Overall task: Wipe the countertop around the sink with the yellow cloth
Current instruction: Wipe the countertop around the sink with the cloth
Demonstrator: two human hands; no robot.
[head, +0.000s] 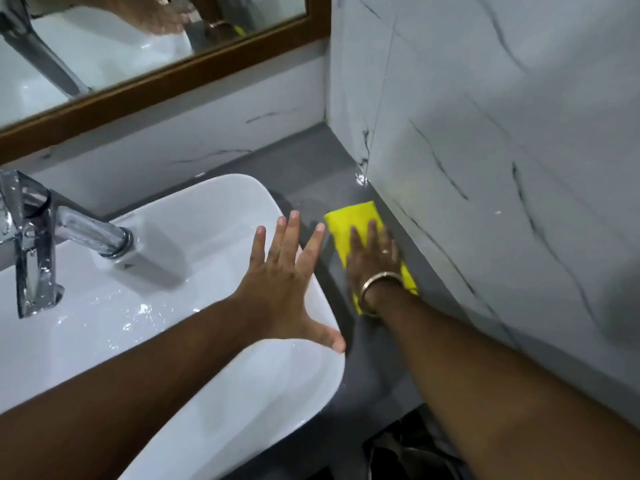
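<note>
A yellow cloth (349,221) lies flat on the grey countertop (311,174), in the narrow strip between the white sink (214,209) and the marble side wall. My right hand (372,258) presses down on the cloth with fingers spread flat; its wrist wears a metal bangle. My left hand (287,282) hovers over the sink's right rim, fingers apart and holding nothing, the thumb near the rim's edge.
A chrome tap (41,237) stands at the sink's left, and the basin is wet. A marble-tiled wall (502,150) bounds the counter on the right. A wood-framed mirror (166,81) hangs behind. Water glints at the counter's back corner (362,178).
</note>
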